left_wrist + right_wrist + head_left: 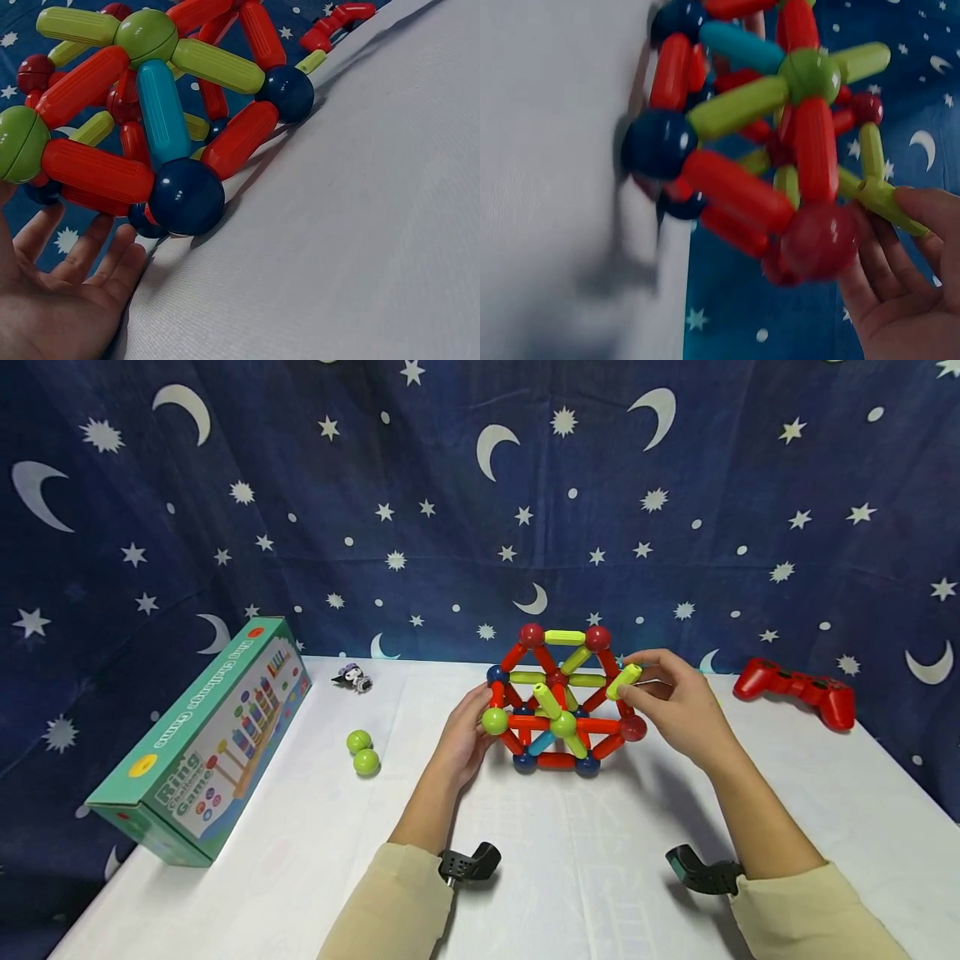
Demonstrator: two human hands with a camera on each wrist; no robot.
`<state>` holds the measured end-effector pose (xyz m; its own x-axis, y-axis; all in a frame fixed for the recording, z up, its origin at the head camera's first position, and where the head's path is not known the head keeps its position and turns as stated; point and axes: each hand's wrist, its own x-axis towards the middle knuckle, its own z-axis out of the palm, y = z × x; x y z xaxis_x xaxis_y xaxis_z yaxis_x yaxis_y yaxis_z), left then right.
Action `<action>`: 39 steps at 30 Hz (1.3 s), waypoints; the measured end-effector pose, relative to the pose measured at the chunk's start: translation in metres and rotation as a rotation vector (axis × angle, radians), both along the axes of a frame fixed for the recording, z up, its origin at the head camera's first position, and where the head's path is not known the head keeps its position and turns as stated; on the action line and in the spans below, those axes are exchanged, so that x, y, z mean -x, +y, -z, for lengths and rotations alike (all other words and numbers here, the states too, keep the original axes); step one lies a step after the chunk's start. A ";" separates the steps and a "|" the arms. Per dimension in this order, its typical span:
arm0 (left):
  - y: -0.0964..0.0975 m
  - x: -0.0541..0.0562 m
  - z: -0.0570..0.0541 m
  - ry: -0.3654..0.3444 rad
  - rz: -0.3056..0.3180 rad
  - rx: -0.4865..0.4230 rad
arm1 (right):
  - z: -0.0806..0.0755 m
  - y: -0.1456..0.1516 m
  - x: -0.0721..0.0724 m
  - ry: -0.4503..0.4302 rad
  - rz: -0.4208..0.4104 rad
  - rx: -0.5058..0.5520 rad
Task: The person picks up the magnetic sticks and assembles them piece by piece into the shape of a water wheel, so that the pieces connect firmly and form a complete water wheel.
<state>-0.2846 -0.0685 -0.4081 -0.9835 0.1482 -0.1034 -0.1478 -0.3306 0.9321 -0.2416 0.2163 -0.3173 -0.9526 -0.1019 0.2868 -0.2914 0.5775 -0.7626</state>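
A construction of magnetic rods and balls [557,723] stands on the white table, joined from red, yellow-green and blue rods with green, red and dark blue balls. My left hand [462,737] holds its left side, thumb near a green ball [16,144] and fingers reaching behind; in the left wrist view several fingers are spread beside the lower rods. Between thumb and fingers, my right hand [678,702] pinches a yellow-green rod [624,681] at the upper right of the construction. That rod [891,205] overlaps other yellow-green rods in the right wrist view.
Two green balls [363,752] lie left of the construction, with a small figurine [352,677] behind them. The ring game box [217,743] stands along the left side. A red game controller [795,692] lies at the right rear, before the starry cloth [450,510].
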 end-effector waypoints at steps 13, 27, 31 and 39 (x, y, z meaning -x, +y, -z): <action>0.002 0.001 -0.001 0.002 -0.006 0.025 | -0.004 -0.023 -0.005 -0.162 -0.137 0.066; -0.001 0.000 0.001 0.008 -0.007 0.022 | -0.001 -0.028 -0.003 -0.158 -0.175 0.015; -0.001 -0.001 0.001 0.006 -0.013 0.018 | 0.000 -0.028 -0.001 -0.167 -0.160 -0.001; 0.001 0.000 0.000 0.010 0.000 0.032 | -0.002 -0.027 -0.003 -0.174 -0.129 -0.016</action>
<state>-0.2851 -0.0679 -0.4084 -0.9845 0.1450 -0.0982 -0.1385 -0.3011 0.9435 -0.2387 0.1889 -0.3150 -0.9664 -0.2290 0.1169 -0.2284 0.5563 -0.7990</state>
